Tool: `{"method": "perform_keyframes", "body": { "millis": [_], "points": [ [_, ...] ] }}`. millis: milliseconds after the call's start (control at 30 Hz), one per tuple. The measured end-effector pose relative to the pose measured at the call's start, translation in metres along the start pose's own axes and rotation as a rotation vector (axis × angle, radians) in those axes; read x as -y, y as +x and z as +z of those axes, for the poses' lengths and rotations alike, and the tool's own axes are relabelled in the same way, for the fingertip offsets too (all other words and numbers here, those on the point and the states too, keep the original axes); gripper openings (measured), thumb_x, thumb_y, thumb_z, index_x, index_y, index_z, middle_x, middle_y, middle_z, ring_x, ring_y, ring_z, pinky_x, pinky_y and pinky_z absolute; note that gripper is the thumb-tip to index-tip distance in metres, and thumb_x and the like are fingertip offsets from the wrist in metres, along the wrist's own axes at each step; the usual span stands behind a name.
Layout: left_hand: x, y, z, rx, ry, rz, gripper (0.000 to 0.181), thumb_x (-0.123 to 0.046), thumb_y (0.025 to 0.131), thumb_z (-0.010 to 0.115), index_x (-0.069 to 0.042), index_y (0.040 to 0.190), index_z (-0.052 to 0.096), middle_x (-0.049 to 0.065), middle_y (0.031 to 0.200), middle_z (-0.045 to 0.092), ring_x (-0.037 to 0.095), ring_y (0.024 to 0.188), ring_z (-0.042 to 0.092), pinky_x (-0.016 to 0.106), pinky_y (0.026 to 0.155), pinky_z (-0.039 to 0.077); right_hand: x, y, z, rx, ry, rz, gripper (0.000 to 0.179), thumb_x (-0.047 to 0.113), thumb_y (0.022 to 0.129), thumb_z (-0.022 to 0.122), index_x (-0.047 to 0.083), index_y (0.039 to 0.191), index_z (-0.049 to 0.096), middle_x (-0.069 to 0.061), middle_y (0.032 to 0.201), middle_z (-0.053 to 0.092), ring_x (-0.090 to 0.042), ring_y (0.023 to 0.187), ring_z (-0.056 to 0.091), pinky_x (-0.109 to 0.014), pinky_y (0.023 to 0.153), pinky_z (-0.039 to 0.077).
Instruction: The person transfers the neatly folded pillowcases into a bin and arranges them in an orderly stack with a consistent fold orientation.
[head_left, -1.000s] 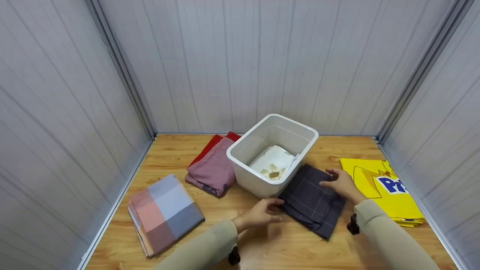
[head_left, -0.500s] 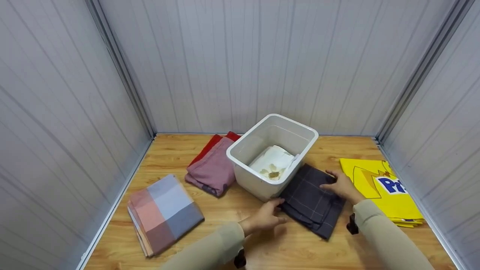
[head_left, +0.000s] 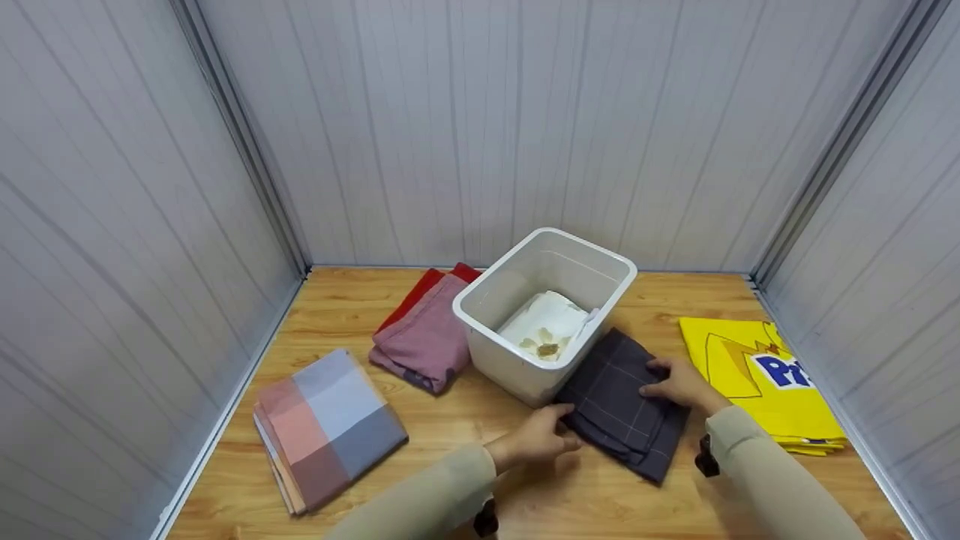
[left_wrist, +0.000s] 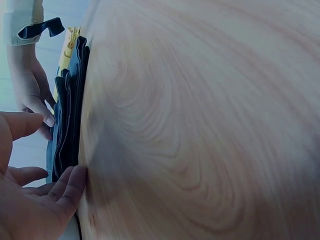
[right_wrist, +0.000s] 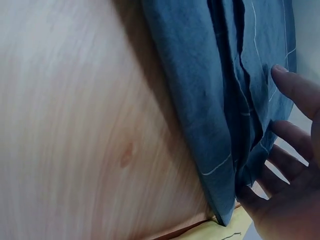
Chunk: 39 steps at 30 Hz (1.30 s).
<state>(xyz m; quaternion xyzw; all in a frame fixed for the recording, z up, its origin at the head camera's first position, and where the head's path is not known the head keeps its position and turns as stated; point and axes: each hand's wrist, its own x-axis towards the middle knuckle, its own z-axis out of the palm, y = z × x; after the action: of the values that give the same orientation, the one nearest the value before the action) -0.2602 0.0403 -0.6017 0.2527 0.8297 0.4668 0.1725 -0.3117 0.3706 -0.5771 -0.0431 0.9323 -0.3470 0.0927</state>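
Note:
A folded dark grey cloth (head_left: 622, 405) with thin light check lines lies on the wooden table, against the front right side of a white bin (head_left: 499, 367). My left hand (head_left: 534, 439) is at the cloth's left corner, its fingertips right at the folded edge and the thumb held apart. On the opposite side, my right hand (head_left: 684, 385) has its fingers spread along the far right edge, with the thumb over the top. In the right wrist view, the fingertips of the right hand (right_wrist: 292, 195) meet the side of the layered cloth (right_wrist: 195, 100). Neither hand grips it.
White paper with brownish bits (head_left: 547, 322) lies in the bin. A folded yellow printed cloth (head_left: 750, 375) is at the right, a pink and red cloth (head_left: 431, 337) left of the bin, and a color-block checked cloth (head_left: 330, 427) at front left. Pale panels (head_left: 480, 135) enclose the table.
My left hand has slid a little to the right, closer in against the dark cloth's edge. The right hand has barely shifted, and the dark cloth lies almost where it was.

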Motion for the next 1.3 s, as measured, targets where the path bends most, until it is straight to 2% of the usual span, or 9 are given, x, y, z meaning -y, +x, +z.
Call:
{"method": "perform_keyframes", "body": {
  "millis": [167,333,533,600,767,800,1000,1100,1300],
  "points": [
    [-0.002,0.001,-0.001,0.026,0.019,0.036,0.057,-0.012,0.095,0.079,0.008,0.146,0.061,0.02,0.126,0.076,0.025,0.113,0.074,0.025,0.1,0.056,-0.002,-0.002,-0.003,-0.018,0.021,0.007,0.061,0.015,0.093,0.084,-0.015,0.14,0.061,-0.039,0.145,0.06,-0.053,0.134,0.058,-0.065,0.112,0.048],
    [0.001,0.006,0.001,-0.014,0.05,0.085,0.043,-0.007,0.095,0.078,0.005,0.135,0.07,0.016,0.12,0.078,0.025,0.11,0.074,0.024,0.096,0.056,-0.002,0.0,-0.005,-0.04,0.031,0.008,0.054,0.01,0.092,0.083,-0.013,0.138,0.064,-0.036,0.14,0.065,-0.048,0.127,0.063,-0.062,0.109,0.051],
    [0.001,0.008,0.003,-0.024,0.155,0.126,0.043,-0.012,0.096,0.078,-0.001,0.137,0.07,0.012,0.132,0.073,0.021,0.125,0.066,0.032,0.113,0.051,-0.003,0.001,-0.004,-0.068,0.019,0.029,0.06,0.009,0.093,0.082,-0.012,0.144,0.06,-0.038,0.146,0.06,-0.054,0.137,0.056,-0.069,0.116,0.044],
    [0.009,0.013,0.007,-0.024,0.205,0.155,0.045,-0.019,0.098,0.077,-0.003,0.14,0.069,0.012,0.137,0.071,0.022,0.131,0.063,0.033,0.118,0.047,-0.004,0.0,-0.003,-0.06,0.01,0.042,0.066,0.01,0.091,0.084,-0.013,0.147,0.057,-0.039,0.149,0.056,-0.056,0.14,0.052,-0.07,0.118,0.042],
    [0.017,0.023,0.012,-0.026,0.171,0.135,0.057,-0.022,0.099,0.076,-0.001,0.149,0.06,0.017,0.15,0.063,0.029,0.144,0.057,0.038,0.125,0.043,-0.008,-0.002,0.002,-0.029,-0.007,0.06,0.079,0.011,0.088,0.088,-0.013,0.153,0.05,-0.041,0.155,0.05,-0.057,0.144,0.048,-0.07,0.12,0.039],
    [0.015,0.024,0.011,-0.019,0.139,0.104,0.059,-0.019,0.098,0.076,-0.001,0.151,0.058,0.018,0.153,0.061,0.03,0.146,0.056,0.039,0.126,0.042,-0.008,-0.002,0.003,-0.028,-0.011,0.056,0.079,0.011,0.088,0.088,-0.014,0.152,0.05,-0.041,0.154,0.05,-0.058,0.144,0.048,-0.07,0.12,0.04],
    [0.05,0.053,0.034,-0.061,0.16,0.056,0.07,-0.026,0.096,0.076,-0.002,0.157,0.052,0.015,0.158,0.058,0.026,0.149,0.053,0.037,0.126,0.041,-0.012,-0.003,0.005,-0.051,-0.037,0.013,0.082,0.013,0.084,0.091,-0.014,0.151,0.051,-0.041,0.152,0.052,-0.059,0.14,0.051,-0.07,0.117,0.041],
    [0.045,0.054,0.035,-0.077,0.142,0.031,0.071,-0.027,0.096,0.075,-0.001,0.157,0.051,0.017,0.157,0.059,0.027,0.148,0.054,0.038,0.125,0.042,-0.015,-0.005,0.005,-0.059,-0.022,0.014,0.083,0.013,0.084,0.091,-0.012,0.152,0.051,-0.04,0.152,0.052,-0.058,0.139,0.051,-0.071,0.117,0.041],
    [0.009,0.039,0.02,-0.107,0.059,0.006,0.066,-0.022,0.095,0.074,0.007,0.151,0.053,0.027,0.149,0.062,0.037,0.142,0.059,0.045,0.122,0.046,-0.019,-0.003,0.006,-0.045,-0.003,0.043,0.085,0.017,0.087,0.09,-0.01,0.156,0.048,-0.039,0.157,0.048,-0.057,0.144,0.048,-0.071,0.12,0.037]
  ]
}}
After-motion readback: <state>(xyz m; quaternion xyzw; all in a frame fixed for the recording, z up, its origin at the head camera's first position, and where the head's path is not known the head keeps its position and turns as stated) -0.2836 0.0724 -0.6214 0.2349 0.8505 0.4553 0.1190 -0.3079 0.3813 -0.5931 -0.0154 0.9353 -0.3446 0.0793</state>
